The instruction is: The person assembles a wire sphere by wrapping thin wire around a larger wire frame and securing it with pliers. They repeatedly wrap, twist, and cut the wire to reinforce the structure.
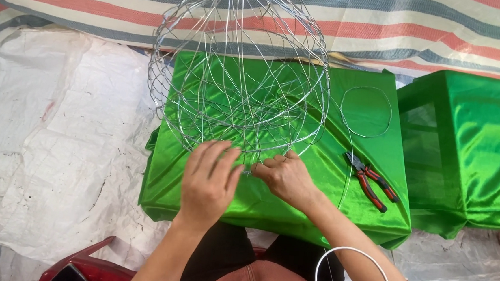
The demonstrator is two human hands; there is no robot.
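The wire frame (240,70) sits on the draped table (200,195), pliers (371,188) to its right (wire ring (366,111) behind them).

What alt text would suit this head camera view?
Two bare hands, left hand and right hand, work at the near rim of a round wire frame on a green satin-covered table. Red-handled pliers and a wire ring lie alongside.

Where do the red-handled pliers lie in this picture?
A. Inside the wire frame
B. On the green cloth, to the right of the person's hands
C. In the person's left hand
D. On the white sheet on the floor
B: the pliers lie on the green cloth, apart from the right hand and the left hand, which both work at the rim of the wire frame.
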